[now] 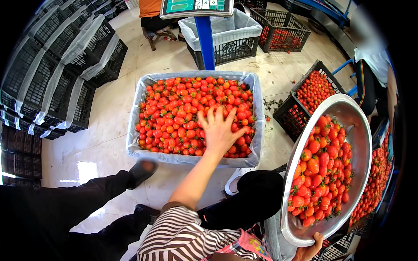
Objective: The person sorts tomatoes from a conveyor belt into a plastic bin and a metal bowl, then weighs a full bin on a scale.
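My left hand (220, 132) is spread over red cherry tomatoes (176, 114), its fingertips touching them on the right side of the heap. These tomatoes fill a crate lined with pale plastic sheet (134, 130), right in front of me. At the lower right, my right hand (310, 249) grips the near rim of a metal basin (357, 202), the thumb over the edge. The basin is tilted and holds a pile of larger-looking cherry tomatoes (321, 173), many with green stems on.
A digital scale (197, 7) on a blue post (205, 49) rises behind the lined crate. Stacked black crates (65, 65) line the left. More tomato crates (313, 88) stand at right. A seated person (372, 71) is at far right; another person's legs (98, 192) are at left.
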`<state>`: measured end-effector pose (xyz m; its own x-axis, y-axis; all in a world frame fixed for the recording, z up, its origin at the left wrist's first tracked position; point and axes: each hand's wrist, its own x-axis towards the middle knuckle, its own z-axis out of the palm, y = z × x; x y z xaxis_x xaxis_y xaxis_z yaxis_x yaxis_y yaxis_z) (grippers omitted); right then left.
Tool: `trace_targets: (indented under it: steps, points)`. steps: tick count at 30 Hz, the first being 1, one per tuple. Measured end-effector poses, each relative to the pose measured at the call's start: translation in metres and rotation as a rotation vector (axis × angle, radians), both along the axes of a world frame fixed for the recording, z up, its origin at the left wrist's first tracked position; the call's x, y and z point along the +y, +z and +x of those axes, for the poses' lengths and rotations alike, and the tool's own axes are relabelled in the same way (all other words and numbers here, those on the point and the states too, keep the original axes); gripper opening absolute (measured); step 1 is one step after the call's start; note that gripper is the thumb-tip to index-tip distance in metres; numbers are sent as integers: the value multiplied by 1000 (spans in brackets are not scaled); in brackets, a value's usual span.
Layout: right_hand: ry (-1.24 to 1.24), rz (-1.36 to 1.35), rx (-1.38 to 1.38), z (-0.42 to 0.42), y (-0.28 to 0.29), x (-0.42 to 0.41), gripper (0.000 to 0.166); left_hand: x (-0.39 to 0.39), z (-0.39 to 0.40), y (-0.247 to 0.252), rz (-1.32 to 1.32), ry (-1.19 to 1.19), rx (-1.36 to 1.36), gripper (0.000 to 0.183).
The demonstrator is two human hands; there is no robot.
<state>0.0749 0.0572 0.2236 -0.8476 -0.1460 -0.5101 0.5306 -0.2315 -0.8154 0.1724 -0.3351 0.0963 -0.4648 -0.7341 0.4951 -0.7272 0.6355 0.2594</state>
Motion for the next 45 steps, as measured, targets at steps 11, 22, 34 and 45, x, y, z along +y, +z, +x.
trace_targets:
  steps: [11, 22, 34, 45]
  points:
    - [-131, 54, 27, 19, 7, 25, 56, 5, -56, -15, 64, -63, -139, 43]
    - [-238, 32, 179, 64, 19, 127, 50, 54, -3, -21, 290, -349, -113, 47]
    - [-703, -13, 509, 162, 42, 219, 60, -118, 42, -12, 361, 363, 3, 40]
    - [-1014, -116, 533, 198, 32, 302, 28, -139, -30, -32, 537, -136, -20, 39]
